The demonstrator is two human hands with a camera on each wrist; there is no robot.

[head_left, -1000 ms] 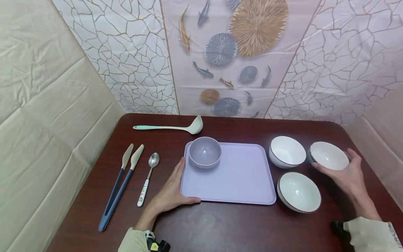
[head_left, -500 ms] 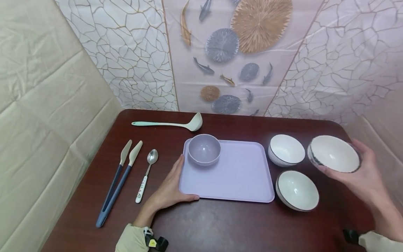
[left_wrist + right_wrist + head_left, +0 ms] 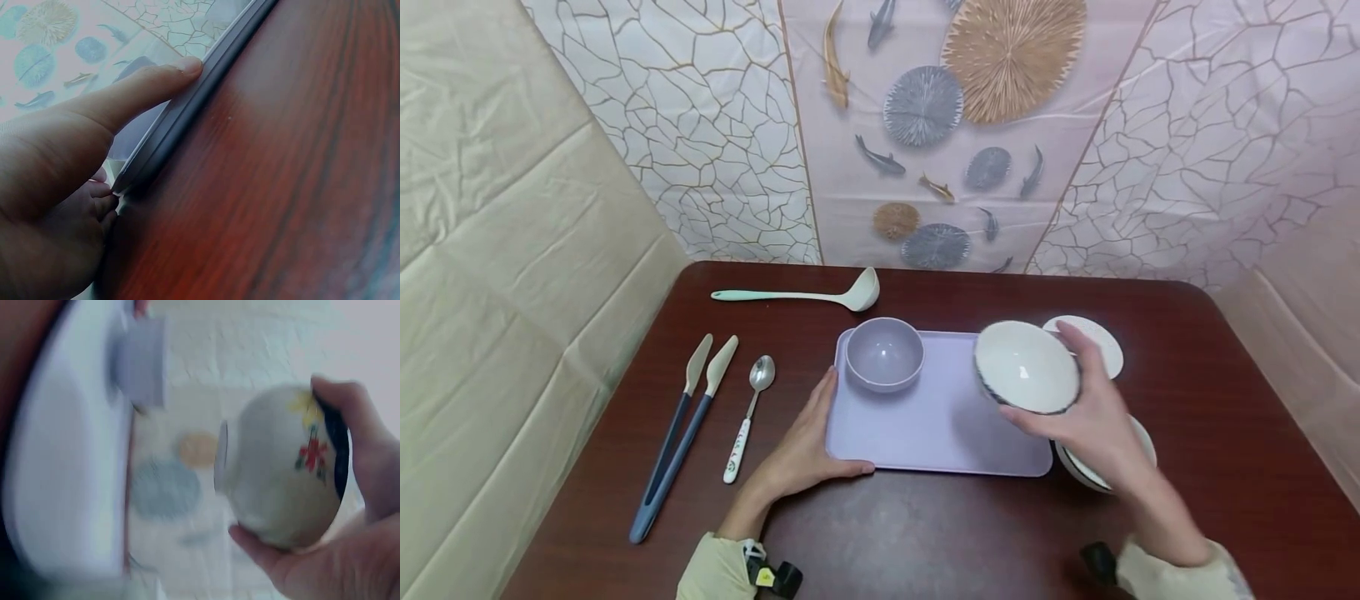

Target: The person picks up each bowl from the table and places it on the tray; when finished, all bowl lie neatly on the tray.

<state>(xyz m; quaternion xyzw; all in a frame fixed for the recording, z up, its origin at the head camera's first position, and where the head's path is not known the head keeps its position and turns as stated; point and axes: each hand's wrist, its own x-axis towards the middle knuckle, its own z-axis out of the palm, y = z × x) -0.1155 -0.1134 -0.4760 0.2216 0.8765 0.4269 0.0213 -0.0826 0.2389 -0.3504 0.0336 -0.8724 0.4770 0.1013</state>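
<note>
Flowered bowl (image 3: 1028, 367) is moving leftward, the right hand (image 3: 1093, 417) gripping it by the side.
It is hovering above the tray (image 3: 902, 433), right of the lavender bowl (image 3: 885, 354); the left hand (image 3: 801, 450), fingers extended, is touching the tray's left end.

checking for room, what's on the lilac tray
A lilac bowl sits near the far left corner of the lilac tray. The right hand holds a white bowl above the tray, hiding part of its right side.

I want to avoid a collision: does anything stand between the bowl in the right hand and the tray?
Nothing visible stands between the held bowl and the tray; the lavender bowl sits aside, near the tray's far left corner.
</note>
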